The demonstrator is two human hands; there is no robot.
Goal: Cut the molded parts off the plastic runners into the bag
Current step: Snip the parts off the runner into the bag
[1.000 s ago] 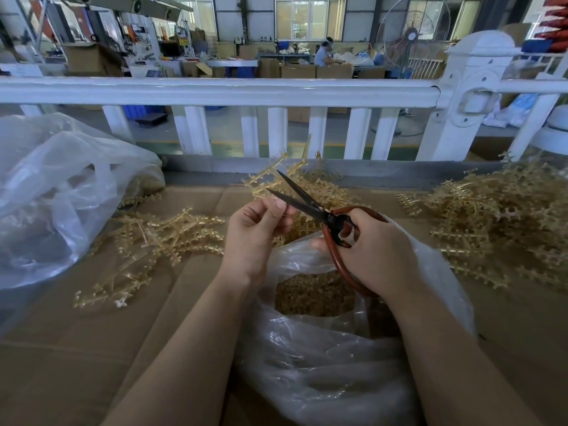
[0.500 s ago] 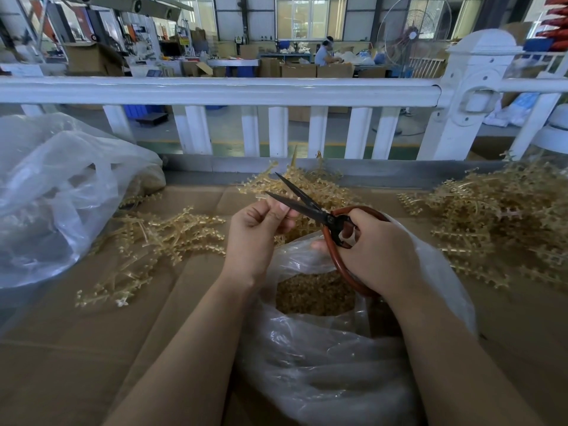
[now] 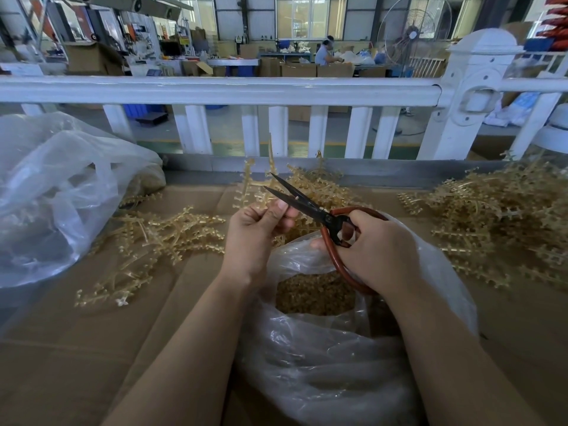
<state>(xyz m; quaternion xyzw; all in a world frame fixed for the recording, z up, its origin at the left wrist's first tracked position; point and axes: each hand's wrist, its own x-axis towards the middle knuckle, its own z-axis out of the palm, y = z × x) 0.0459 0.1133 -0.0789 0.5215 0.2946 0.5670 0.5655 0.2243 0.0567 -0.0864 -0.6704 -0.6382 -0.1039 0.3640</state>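
Two hands, one scissors, two clear bags, three runner heaps on cardboard-covered tabletop (image 3: 76, 348). Left hand (image 3: 256, 233) raised above bag (image 3: 322, 364), fingers curled, pinching runner (image 3: 258, 182) upright. Right hand (image 3: 379, 252) grips scissors (image 3: 302, 202) by red loop handles; blades parted, at runner. Cut parts (image 3: 313, 292) lie inside bag. Second bag (image 3: 55, 195) far left.
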